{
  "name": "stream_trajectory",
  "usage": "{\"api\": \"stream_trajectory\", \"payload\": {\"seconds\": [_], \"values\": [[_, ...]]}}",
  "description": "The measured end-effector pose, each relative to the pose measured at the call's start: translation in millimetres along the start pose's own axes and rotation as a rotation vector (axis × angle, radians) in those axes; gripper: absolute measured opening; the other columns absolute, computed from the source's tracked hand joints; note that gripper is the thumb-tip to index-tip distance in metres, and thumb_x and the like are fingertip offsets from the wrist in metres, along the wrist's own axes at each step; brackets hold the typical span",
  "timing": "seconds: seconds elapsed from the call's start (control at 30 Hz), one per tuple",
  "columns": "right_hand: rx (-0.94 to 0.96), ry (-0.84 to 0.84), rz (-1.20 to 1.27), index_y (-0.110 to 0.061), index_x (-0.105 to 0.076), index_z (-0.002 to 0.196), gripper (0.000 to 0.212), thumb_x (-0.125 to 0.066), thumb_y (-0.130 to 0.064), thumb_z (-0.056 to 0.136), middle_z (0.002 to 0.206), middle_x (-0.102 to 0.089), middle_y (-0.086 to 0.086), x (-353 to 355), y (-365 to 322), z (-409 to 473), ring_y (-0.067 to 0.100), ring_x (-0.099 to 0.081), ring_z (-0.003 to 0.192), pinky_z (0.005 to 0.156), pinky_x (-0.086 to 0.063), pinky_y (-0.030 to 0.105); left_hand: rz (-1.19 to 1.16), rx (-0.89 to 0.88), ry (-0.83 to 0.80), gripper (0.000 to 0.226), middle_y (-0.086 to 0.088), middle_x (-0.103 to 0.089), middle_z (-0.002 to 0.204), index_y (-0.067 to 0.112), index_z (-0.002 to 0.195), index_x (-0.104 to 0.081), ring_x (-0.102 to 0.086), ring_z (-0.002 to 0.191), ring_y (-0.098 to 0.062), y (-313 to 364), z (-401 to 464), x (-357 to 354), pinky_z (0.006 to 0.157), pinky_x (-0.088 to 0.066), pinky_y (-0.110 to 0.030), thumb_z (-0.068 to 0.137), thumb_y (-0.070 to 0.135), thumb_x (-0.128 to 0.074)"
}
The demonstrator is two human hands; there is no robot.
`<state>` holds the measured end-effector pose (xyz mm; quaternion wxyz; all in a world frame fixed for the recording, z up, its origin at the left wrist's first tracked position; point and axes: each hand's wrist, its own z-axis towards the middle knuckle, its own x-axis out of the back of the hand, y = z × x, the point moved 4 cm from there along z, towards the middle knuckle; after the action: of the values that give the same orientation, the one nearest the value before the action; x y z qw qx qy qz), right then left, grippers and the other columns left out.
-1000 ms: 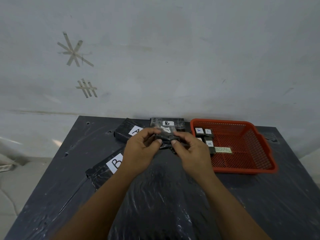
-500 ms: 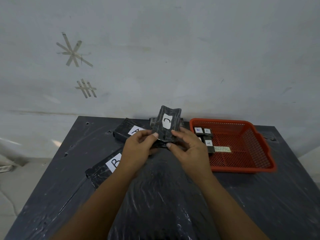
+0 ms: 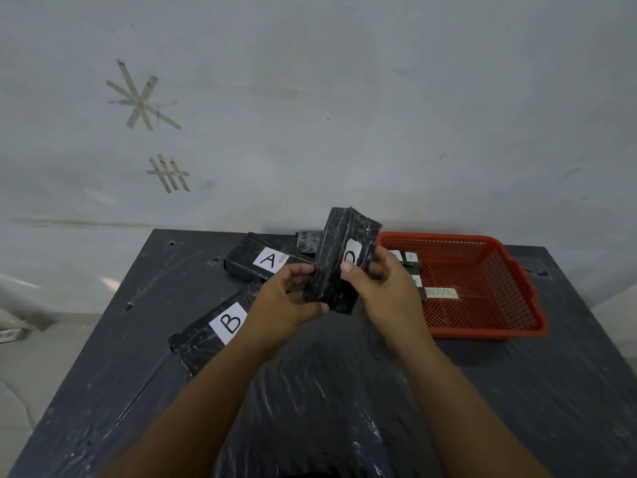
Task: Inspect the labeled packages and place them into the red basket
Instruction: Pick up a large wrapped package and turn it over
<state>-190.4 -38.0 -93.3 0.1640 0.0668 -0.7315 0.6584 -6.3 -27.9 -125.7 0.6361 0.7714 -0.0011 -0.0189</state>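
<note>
Raised higher than half a second ago and tilted toward the basket, the held package (image 3: 339, 262) now shows us more of its white label, which our right thumb partly covers. Along the left of the black-wrapped tabletop (image 3: 517, 391), the package marked B (image 3: 220, 327) lies flat, label up, and the package marked A (image 3: 265, 260) rests behind it near the wall, both apparently awaiting their turn. Our left hand (image 3: 282, 301) grips the held package's lower left edge, fingers curled round it; our right hand (image 3: 386, 288) pinches the opposite edge, thumb on the label. We judge this two-handed hold keeps the package upright so its face can be read. At right, the red basket (image 3: 517, 305) sits on the tabletop, already holding a few small labelled packages (image 3: 412, 262) and a paper tag (image 3: 441, 293). Inspection seems nearly done; placing comes next.
</note>
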Motion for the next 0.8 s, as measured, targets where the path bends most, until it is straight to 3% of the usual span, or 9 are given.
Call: {"api": "stream_trajectory", "payload": {"seconds": [0.1, 0.17, 0.27, 0.33, 0.4, 0.53, 0.63, 0.7, 0.8], "values": [[-0.035, -0.032, -0.027, -0.041, -0.049, 0.13, 0.057, -0.081, -0.046, 0.084, 0.099, -0.056, -0.031, -1, 2, -3, -0.009, -0.059, 0.093, 0.087, -0.053, 0.023, 0.076, -0.019, -0.068, 0.073, -0.001, -0.068, 0.121, 0.028, 0.129, -0.056, -0.072, 0.104, -0.02, -2, -3, -6, 0.085, -0.061, -0.034, 0.071, -0.008, -0.084], [-0.035, -0.033, -0.066, -0.038, -0.051, 0.123, 0.054, -0.083, -0.048, 0.081, 0.103, -0.062, -0.028, -1, 6, -2, -0.008, -0.062, 0.096, 0.09, -0.058, 0.03, 0.144, -0.032, -0.097, 0.077, 0.002, -0.067, 0.122, 0.028, 0.133, -0.054, -0.071, 0.106, -0.017, -4, -4, -10, 0.088, -0.061, -0.035, 0.07, -0.006, -0.085], [-0.014, -0.016, -0.123, -0.032, -0.051, 0.14, 0.076, -0.083, -0.055, 0.074, 0.12, -0.07, -0.014, 0, 9, -2, 0.006, -0.067, 0.107, 0.094, -0.059, 0.041, 0.222, -0.035, -0.136, 0.082, 0.004, -0.065, 0.124, 0.025, 0.138, -0.052, -0.067, 0.11, -0.011, -5, -5, -15, 0.083, -0.06, -0.024, 0.069, -0.001, -0.088], [-0.021, -0.003, -0.189, -0.03, -0.042, 0.151, 0.094, -0.078, -0.061, 0.069, 0.139, -0.063, -0.005, 2, 9, -2, 0.017, -0.062, 0.124, 0.101, -0.056, 0.046, 0.25, -0.018, -0.186, 0.084, 0.004, -0.064, 0.126, 0.022, 0.141, -0.05, -0.064, 0.114, -0.007, -7, -5, -17, 0.081, -0.058, -0.019, 0.07, 0.0, -0.088], [-0.027, -0.003, -0.241, -0.025, -0.033, 0.158, 0.101, -0.076, -0.054, 0.071, 0.149, -0.055, 0.0, 4, 10, -1, 0.023, -0.056, 0.133, 0.106, -0.051, 0.05, 0.28, 0.003, -0.217, 0.081, 0.005, -0.063, 0.127, 0.023, 0.145, -0.046, -0.061, 0.117, -0.008, -8, -5, -16, 0.083, -0.058, -0.021, 0.076, -0.001, -0.082], [0.03, -0.024, -0.378, -0.028, -0.052, 0.142, 0.078, -0.071, -0.044, 0.068, 0.131, -0.063, -0.002, 7, 9, -2, 0.021, -0.064, 0.116, 0.096, -0.056, 0.046, 0.194, 0.009, -0.042, 0.068, 0.004, -0.062, 0.127, 0.026, 0.151, -0.036, -0.062, 0.114, -0.011, -3, 1, -5, 0.08, -0.053, -0.023, 0.093, 0.002, -0.063], [0.064, -0.102, -0.503, -0.018, -0.037, 0.156, 0.085, -0.075, -0.028, 0.081, 0.147, -0.05, 0.004, 3, 10, -3, 0.024, -0.05, 0.133, 0.105, -0.047, 0.04, 0.068, 0.002, 0.075, 0.05, 0.004, -0.067, 0.122, 0.031, 0.141, -0.048, -0.066, 0.11, -0.011, 7, 8, 0, 0.085, -0.054, -0.027, 0.096, 0.022, -0.067], [0.068, -0.116, -0.559, -0.016, -0.028, 0.16, 0.09, -0.073, -0.029, 0.083, 0.154, -0.044, 0.005, 1, 13, -3, 0.025, -0.044, 0.139, 0.109, -0.044, 0.043, 0.106, -0.028, 0.085, 0.042, 0.008, -0.069, 0.117, 0.033, 0.133, -0.055, -0.068, 0.107, -0.01, 11, 13, 1, 0.089, -0.055, -0.03, 0.094, 0.029, -0.07], [0.075, -0.07, -0.594, -0.016, -0.03, 0.16, 0.091, -0.071, -0.037, 0.081, 0.15, -0.048, 0.005, 5, 15, -3, 0.027, -0.048, 0.134, 0.105, -0.048, 0.047, 0.247, -0.064, 0.089, 0.043, 0.01, -0.07, 0.114, 0.03, 0.131, -0.061, -0.068, 0.103, -0.01, 8, 21, 0, 0.091, -0.056, -0.032, 0.09, 0.034, -0.074]]}}
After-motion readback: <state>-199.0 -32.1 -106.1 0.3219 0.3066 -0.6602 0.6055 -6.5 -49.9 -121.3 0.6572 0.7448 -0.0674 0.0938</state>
